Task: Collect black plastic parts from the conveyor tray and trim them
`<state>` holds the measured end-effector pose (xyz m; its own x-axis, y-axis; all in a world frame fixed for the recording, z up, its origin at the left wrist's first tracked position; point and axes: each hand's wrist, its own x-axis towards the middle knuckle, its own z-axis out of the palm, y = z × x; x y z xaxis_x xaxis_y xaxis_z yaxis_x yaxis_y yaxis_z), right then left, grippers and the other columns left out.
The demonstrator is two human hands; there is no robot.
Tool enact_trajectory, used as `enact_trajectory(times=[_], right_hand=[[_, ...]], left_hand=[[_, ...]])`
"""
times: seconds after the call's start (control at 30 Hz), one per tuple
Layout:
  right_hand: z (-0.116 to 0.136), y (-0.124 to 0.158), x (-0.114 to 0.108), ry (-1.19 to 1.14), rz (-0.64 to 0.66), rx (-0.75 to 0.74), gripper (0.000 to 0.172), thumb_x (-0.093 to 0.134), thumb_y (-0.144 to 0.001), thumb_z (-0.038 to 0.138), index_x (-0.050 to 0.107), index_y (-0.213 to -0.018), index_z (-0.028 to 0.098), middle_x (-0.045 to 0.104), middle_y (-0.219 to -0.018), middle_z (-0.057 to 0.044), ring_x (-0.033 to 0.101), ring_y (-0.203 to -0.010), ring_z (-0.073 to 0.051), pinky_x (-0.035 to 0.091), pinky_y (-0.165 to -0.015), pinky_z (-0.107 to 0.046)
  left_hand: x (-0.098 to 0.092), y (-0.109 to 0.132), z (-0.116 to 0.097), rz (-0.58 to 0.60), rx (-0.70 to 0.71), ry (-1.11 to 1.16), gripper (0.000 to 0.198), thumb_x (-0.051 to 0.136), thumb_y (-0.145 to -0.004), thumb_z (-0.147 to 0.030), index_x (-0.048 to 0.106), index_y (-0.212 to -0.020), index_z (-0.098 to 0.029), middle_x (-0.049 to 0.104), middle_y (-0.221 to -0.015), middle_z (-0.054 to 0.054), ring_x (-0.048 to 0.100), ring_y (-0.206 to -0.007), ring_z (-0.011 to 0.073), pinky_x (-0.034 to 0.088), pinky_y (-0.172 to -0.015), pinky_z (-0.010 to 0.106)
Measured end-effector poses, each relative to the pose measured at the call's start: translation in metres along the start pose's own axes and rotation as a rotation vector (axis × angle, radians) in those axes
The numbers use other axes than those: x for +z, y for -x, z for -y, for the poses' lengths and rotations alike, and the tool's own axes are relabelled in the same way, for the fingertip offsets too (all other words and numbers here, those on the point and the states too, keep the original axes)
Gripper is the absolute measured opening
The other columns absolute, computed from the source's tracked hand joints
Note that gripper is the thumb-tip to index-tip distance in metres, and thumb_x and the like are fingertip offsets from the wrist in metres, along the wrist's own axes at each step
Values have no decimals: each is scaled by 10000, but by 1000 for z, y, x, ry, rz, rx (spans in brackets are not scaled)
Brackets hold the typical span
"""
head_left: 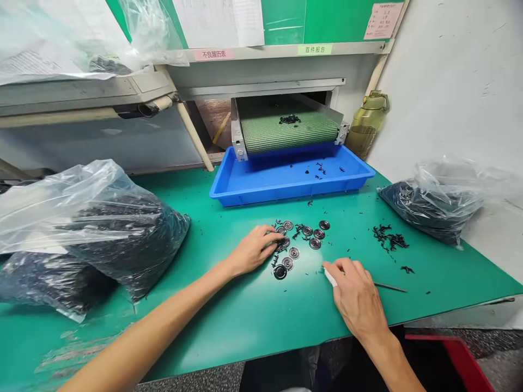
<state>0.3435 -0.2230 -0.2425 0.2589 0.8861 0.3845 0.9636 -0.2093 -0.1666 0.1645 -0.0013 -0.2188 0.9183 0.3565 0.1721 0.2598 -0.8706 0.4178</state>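
My left hand (pixel 259 247) reaches into a loose cluster of small round black plastic discs (pixel 293 253), its fingertips closed at the edge of one black disc (pixel 283 243). Small black branched plastic scraps (pixel 299 231) lie among the discs. Closer to the table's front edge, my right hand (pixel 357 294) is wrapped round a tool. A white end of that tool (pixel 330 276) shows by the thumb, and a thin dark rod (pixel 391 287) sticks out on the other side; its grip is hidden by my fingers.
A blue tray (pixel 292 195) with several black scraps stands under a green conveyor belt (pixel 290 133) carrying black parts. Plastic bags of black parts lie at left (pixel 122 228) and right (pixel 433 204). A scrap pile (pixel 390 238) is at right. A green bottle (pixel 368 122) stands against the wall.
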Motion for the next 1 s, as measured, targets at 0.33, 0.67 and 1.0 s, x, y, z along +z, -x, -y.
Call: enact_trajectory(times=[0.33,0.67,1.0], right_hand=[[-33,-20,-19,-93,150,5,475,367,-818,61,560,-1230,201,617,-1113,-76,556,-981,-222,445,-800,-364],[-44,-113,13,-111,224,187,365,411,-823,73,665,-1060,184,597,-1037,-86,545,-742,-160,329,-588,-263],[-65,-115,14,-287,315,201,354,459,-692,83,680,-947,189,521,-773,-16,481,-670,-134,331,-612,-242]], left_hand=[[-10,11,7,-60,-148,137,246,388,-913,-190,569,-1078,-209,611,-1083,66,574,-955,183,462,-877,355],[-11,15,12,-129,-246,199,154,426,-872,-166,576,-857,-195,608,-881,20,541,-759,146,424,-709,283],[-18,21,8,-309,-473,427,223,443,-906,-348,558,-1039,-211,631,-907,16,558,-734,152,427,-682,287]])
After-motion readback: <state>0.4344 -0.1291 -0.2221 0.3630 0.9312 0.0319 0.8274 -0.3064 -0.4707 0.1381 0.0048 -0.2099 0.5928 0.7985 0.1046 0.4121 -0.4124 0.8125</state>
